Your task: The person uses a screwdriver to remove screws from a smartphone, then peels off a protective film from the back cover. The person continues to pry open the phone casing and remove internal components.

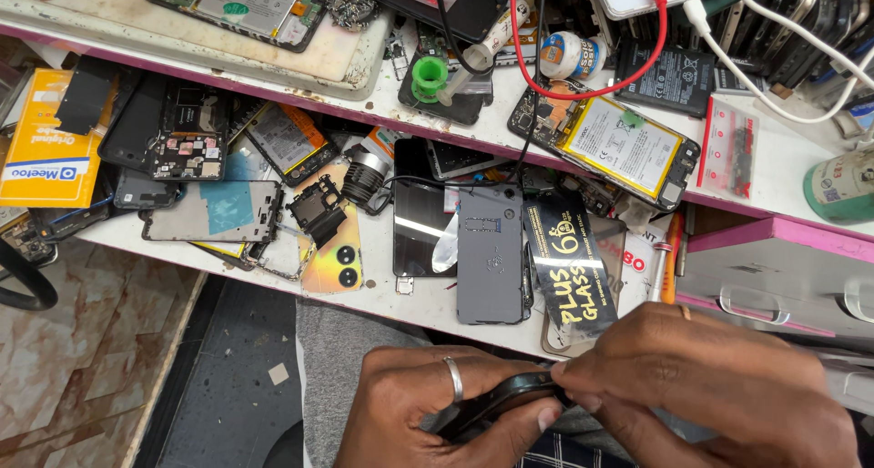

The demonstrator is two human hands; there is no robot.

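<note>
Left hand (437,404) curled under a dark phone (496,402), thumb and fingers clamped along its lower edge, ring visible on one finger. Right hand (719,386) closed over the phone's right end, fingertips pinched tight on the rim at the upper corner. Phone held edge-on above the lap, below and clear of the counter (273,268) edge; face and back not distinguishable at this angle

For a clean grip on the step in hand: keep the left hand as the steady support, let only the right fingertips work at the rim, and apply light, even pressure along the edge rather than at one spot, since a thin panel is judged likely to crack if bent. Keep the phone low over the lap so a slipped part falls a short way

Just beyond the hands, on the counter: a grey phone back (492,254) lying flat, a black packet with yellow lettering (569,263) touching its right side, a black glass panel (421,208) to its left. Further left: an orange phone back with two lenses (339,249), a bare frame (211,211), a yellow box (45,145). On the raised shelf behind: an opened phone with its battery showing (619,145), a green-capped syringe (446,76), a red cable (592,93), white cables (774,76). At right, a grey drawer unit (783,277)
</note>
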